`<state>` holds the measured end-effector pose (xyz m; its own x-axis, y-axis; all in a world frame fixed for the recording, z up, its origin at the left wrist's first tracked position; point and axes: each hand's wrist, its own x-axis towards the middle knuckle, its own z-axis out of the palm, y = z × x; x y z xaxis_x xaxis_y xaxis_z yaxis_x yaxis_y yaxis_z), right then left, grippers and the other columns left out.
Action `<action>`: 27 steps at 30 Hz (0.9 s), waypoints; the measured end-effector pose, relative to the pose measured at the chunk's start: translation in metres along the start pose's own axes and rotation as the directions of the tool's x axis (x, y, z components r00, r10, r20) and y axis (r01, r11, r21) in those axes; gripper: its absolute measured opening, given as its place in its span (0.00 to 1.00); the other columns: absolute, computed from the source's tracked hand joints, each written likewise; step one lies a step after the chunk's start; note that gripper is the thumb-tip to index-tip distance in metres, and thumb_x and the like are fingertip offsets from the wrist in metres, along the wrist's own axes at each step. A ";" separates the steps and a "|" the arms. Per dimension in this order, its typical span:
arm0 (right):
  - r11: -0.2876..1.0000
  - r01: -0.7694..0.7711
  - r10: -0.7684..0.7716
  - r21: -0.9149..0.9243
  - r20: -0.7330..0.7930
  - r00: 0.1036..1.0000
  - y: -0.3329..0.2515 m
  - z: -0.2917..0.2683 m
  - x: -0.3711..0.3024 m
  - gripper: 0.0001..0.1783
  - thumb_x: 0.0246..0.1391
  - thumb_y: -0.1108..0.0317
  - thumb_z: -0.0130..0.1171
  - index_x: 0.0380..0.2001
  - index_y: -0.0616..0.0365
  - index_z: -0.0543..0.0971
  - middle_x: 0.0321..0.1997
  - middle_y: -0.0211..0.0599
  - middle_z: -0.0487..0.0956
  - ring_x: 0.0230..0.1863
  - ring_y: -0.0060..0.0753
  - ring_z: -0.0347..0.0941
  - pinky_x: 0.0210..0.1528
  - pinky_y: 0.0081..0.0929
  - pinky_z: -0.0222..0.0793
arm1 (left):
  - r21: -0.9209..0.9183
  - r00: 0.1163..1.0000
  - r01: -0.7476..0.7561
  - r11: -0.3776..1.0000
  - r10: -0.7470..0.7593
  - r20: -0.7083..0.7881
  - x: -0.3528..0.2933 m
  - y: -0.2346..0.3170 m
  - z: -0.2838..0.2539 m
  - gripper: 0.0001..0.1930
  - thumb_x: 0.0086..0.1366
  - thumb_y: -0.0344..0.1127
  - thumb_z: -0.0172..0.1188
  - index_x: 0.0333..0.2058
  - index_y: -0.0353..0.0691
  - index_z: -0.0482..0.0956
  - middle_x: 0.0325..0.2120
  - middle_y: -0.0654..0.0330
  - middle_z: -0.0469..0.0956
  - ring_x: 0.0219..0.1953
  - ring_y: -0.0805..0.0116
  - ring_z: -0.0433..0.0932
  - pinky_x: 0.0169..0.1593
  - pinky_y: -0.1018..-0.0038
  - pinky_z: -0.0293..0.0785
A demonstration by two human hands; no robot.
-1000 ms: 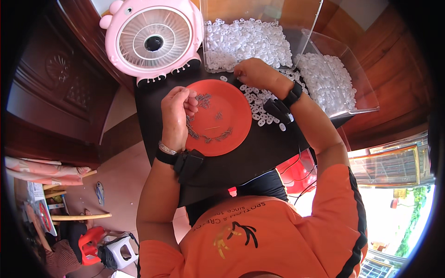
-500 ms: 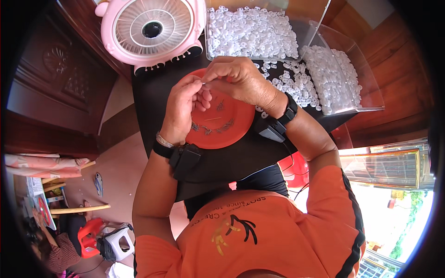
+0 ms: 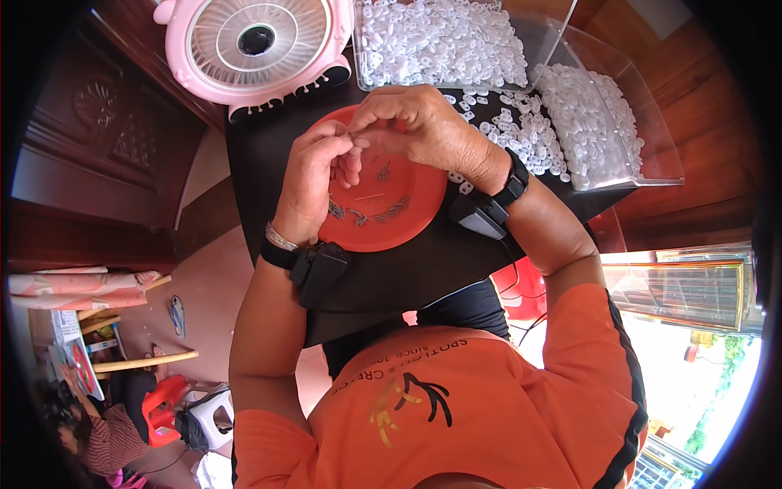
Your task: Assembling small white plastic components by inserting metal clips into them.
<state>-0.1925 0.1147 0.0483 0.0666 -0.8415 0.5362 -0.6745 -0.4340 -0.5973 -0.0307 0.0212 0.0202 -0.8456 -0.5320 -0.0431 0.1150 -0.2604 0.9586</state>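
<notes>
We note orange short-sleeved shirt [image 3: 505, 424], black sleeve stripe [image 3: 632, 371], black-and-gold chest print [image 3: 438, 399], dark trousers [image 3: 464, 314]; black wrist straps [image 3: 517, 175], boxy modules [image 3: 322, 270], right-side cable [image 3: 513, 259], left-wrist bracelet [image 3: 281, 237].

- Plate [image 3: 428, 191] on the table [image 3: 407, 285], with pins [image 3: 397, 207] mostly along its near side.
- Left hand [image 3: 314, 171] over the plate's left edge, right hand [image 3: 440, 130] over its far right part.
- Fan [image 3: 257, 41] at the table's far left, beyond the plate.
- Far bin [image 3: 544, 49] right of the fan, right bin [image 3: 664, 155] beside it; both hold pieces.
- Loose pieces [image 3: 525, 134] on the table between plate and right bin.
- Slipper [image 3: 177, 316] on the floor, left of the table.
</notes>
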 end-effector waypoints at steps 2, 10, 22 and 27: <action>0.993 -0.049 0.054 -0.104 0.048 0.997 0.002 -0.002 -0.001 0.07 0.46 0.73 0.62 0.32 0.56 0.80 0.30 0.33 0.78 0.34 0.36 0.77 0.36 0.26 0.73 | 0.030 0.995 0.012 0.999 -0.009 -0.100 0.000 0.000 0.001 0.09 0.60 0.35 0.50 0.25 0.38 0.74 0.17 0.64 0.72 0.18 0.77 0.69 0.24 0.82 0.62; 0.847 0.130 0.067 -0.516 0.346 0.936 0.014 0.009 -0.012 0.07 0.44 0.66 0.58 0.29 0.51 0.80 0.31 0.32 0.77 0.38 0.39 0.75 0.36 0.35 0.72 | 0.074 0.993 0.000 0.997 0.009 -0.118 -0.001 0.001 -0.003 0.08 0.60 0.36 0.50 0.28 0.38 0.73 0.20 0.64 0.72 0.20 0.76 0.69 0.26 0.80 0.62; 0.881 0.047 0.093 -0.471 0.271 0.958 0.016 0.019 -0.010 0.09 0.43 0.68 0.56 0.28 0.61 0.77 0.28 0.45 0.78 0.33 0.47 0.76 0.35 0.40 0.72 | 0.095 0.989 -0.074 0.993 0.085 -0.118 -0.004 0.003 0.007 0.08 0.59 0.33 0.53 0.25 0.37 0.76 0.18 0.64 0.73 0.19 0.79 0.70 0.25 0.83 0.62; 0.965 -0.216 0.228 -0.146 0.069 0.971 0.015 0.008 -0.005 0.09 0.44 0.73 0.57 0.31 0.62 0.74 0.31 0.48 0.78 0.35 0.48 0.77 0.36 0.35 0.72 | 0.166 0.992 -0.057 0.985 0.075 -0.103 -0.007 0.003 0.007 0.09 0.61 0.35 0.50 0.27 0.37 0.74 0.20 0.65 0.72 0.21 0.78 0.69 0.27 0.82 0.63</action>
<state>-0.1975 0.1096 0.0317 -0.0380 -0.9383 0.3437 -0.7728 -0.1904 -0.6054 -0.0285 0.0297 0.0257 -0.7764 -0.6302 -0.0002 0.0750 -0.0927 0.9929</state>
